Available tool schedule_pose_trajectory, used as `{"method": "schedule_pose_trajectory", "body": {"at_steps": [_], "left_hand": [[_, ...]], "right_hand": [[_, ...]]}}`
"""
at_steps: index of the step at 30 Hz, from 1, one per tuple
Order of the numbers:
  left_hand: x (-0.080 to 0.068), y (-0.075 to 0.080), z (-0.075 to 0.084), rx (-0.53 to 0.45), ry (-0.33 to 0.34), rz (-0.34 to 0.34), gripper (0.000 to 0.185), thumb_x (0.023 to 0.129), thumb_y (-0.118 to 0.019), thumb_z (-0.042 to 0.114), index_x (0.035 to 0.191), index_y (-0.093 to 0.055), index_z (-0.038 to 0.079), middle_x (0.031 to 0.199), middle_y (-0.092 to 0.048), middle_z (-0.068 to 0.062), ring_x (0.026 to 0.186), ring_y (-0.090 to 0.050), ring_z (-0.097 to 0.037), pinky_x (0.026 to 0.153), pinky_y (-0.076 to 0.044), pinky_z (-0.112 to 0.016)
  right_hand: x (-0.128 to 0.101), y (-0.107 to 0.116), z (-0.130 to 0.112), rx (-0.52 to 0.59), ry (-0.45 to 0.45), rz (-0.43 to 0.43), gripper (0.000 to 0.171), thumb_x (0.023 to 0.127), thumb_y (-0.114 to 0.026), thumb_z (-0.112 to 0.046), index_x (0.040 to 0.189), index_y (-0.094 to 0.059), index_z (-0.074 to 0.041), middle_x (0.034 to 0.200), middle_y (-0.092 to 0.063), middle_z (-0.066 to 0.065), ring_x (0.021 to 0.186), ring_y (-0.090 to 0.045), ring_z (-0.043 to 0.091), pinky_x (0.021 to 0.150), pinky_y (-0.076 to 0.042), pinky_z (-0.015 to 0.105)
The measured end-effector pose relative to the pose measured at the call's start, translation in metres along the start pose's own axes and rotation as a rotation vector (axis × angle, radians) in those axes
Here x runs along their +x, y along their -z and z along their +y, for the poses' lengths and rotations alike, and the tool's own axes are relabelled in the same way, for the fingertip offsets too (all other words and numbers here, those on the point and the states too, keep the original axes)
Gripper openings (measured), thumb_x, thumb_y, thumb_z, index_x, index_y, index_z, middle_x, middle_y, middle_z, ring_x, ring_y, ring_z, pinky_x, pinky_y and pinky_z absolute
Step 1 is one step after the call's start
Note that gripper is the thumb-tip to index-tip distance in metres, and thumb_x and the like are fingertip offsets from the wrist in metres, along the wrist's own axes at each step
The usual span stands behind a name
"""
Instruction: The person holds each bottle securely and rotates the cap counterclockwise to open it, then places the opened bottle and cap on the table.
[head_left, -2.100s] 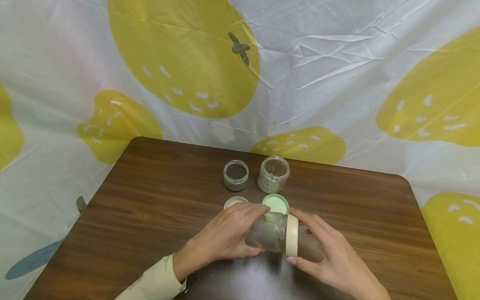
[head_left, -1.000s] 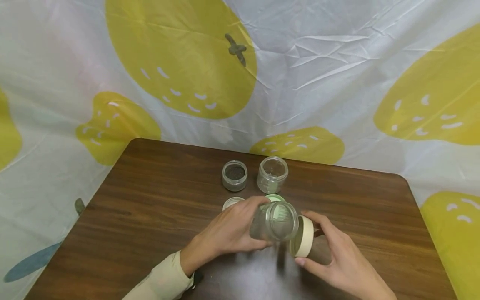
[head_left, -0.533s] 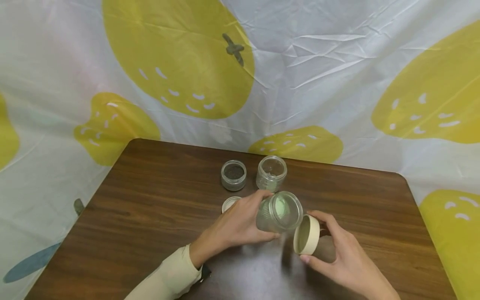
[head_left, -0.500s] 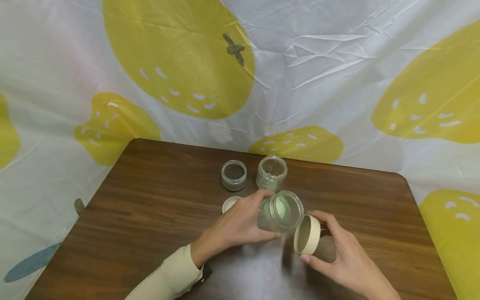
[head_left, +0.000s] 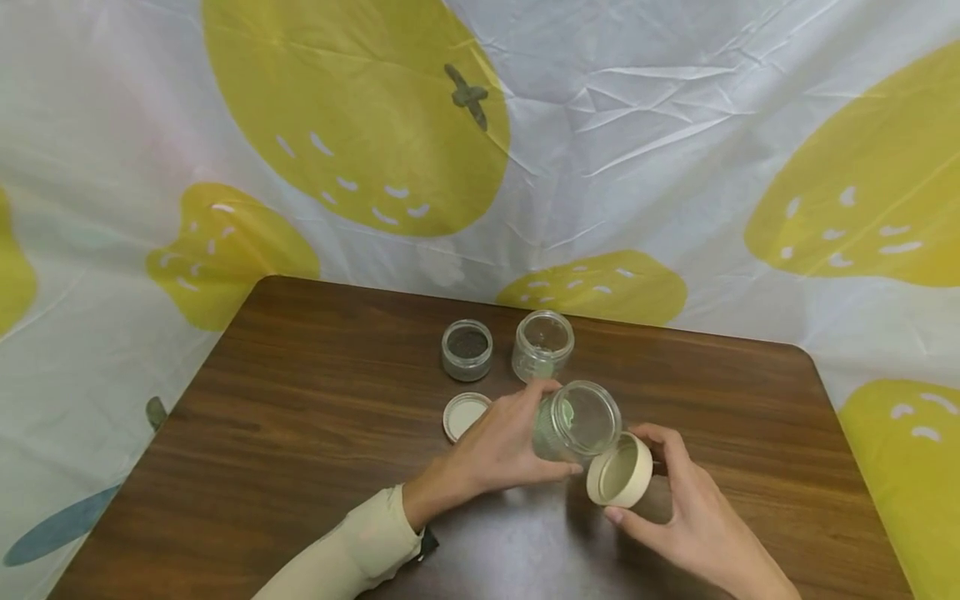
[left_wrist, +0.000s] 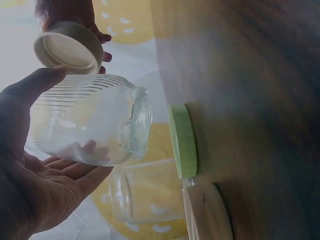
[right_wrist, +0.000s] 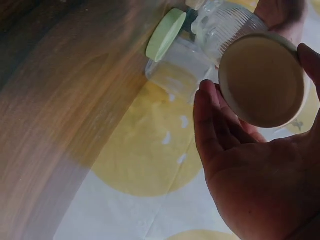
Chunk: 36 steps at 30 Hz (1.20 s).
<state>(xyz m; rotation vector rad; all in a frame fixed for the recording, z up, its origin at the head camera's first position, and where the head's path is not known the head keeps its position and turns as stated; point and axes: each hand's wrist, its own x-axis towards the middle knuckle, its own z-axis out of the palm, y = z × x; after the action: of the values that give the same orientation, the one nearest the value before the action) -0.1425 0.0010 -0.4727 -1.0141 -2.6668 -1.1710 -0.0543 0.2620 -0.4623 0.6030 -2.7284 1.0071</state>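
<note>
**Ribbed jar opened, cap held aside**

Behind the brown wooden table [head_left: 300, 467] hangs a white cloth with big yellow fruit prints [head_left: 360, 117], and all the work takes place near the middle of the table.

As I judge it, the step in hand is the opening of the ribbed glass jar [head_left: 576, 421]: its cream lid [head_left: 619, 471] is off and held just beside the jar mouth, on its right, not touching it. The jar looks empty and is tilted, mouth toward the camera. A next move would call for a free spot on the table for the lid, and for a steady hold on the smooth glass.

The left hand [head_left: 495, 450] has its fingers and thumb curled around the jar body, lifted above the table. The right hand [head_left: 675, 508] pinches the lid at its rim between thumb and fingers, inner side up.

Behind the ribbed jar, a green lid [left_wrist: 183, 140] lies flat on the table. Farther behind it stands a clear open jar [head_left: 543, 345], and to the left of that one a small jar with dark contents [head_left: 467, 349]. A white lid [head_left: 465, 415] lies left of the ribbed jar, near the left hand
</note>
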Motion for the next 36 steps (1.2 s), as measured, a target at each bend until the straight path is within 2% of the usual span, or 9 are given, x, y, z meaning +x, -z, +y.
{"method": "schedule_pose_trajectory", "body": {"at_steps": [9, 18, 28, 36], "left_hand": [[-0.004, -0.009, -0.004, -0.022, 0.038, -0.02, 0.093, 0.071, -0.096, 0.045, 0.145, -0.048, 0.013, 0.121, -0.075, -0.007, 0.101, -0.074, -0.015, 0.084, -0.06, -0.026], [-0.007, -0.011, -0.008, 0.004, 0.036, -0.016, 0.093, 0.071, -0.095, 0.046, 0.144, -0.047, 0.015, 0.117, -0.076, -0.006, 0.098, -0.073, -0.014, 0.083, -0.06, -0.026], [-0.011, -0.011, -0.01, 0.016, 0.052, -0.018, 0.093, 0.071, -0.095, 0.047, 0.144, -0.047, 0.014, 0.121, -0.076, -0.006, 0.103, -0.075, -0.018, 0.087, -0.06, -0.029], [-0.011, -0.012, -0.009, 0.007, 0.075, -0.031, 0.092, 0.072, -0.095, 0.047, 0.144, -0.047, 0.014, 0.121, -0.076, -0.007, 0.104, -0.074, -0.017, 0.089, -0.06, -0.03]], "right_hand": [[0.001, -0.007, 0.007, -0.033, -0.021, 0.003, 0.089, 0.075, -0.097, -0.025, 0.143, -0.043, -0.004, 0.129, -0.066, 0.003, 0.107, -0.066, 0.011, 0.091, -0.051, 0.011], [0.002, -0.014, 0.009, -0.093, -0.043, 0.011, 0.09, 0.075, -0.097, -0.029, 0.142, -0.043, -0.005, 0.123, -0.069, 0.007, 0.096, -0.069, 0.015, 0.082, -0.06, 0.038], [0.005, -0.018, 0.014, -0.081, -0.05, -0.006, 0.088, 0.076, -0.096, -0.03, 0.142, -0.044, -0.005, 0.122, -0.07, 0.006, 0.096, -0.07, 0.016, 0.082, -0.06, 0.039], [0.003, -0.022, 0.019, -0.076, -0.098, -0.049, 0.084, 0.078, -0.095, -0.034, 0.14, -0.045, -0.005, 0.124, -0.071, 0.007, 0.096, -0.073, 0.019, 0.083, -0.062, 0.042]]}}
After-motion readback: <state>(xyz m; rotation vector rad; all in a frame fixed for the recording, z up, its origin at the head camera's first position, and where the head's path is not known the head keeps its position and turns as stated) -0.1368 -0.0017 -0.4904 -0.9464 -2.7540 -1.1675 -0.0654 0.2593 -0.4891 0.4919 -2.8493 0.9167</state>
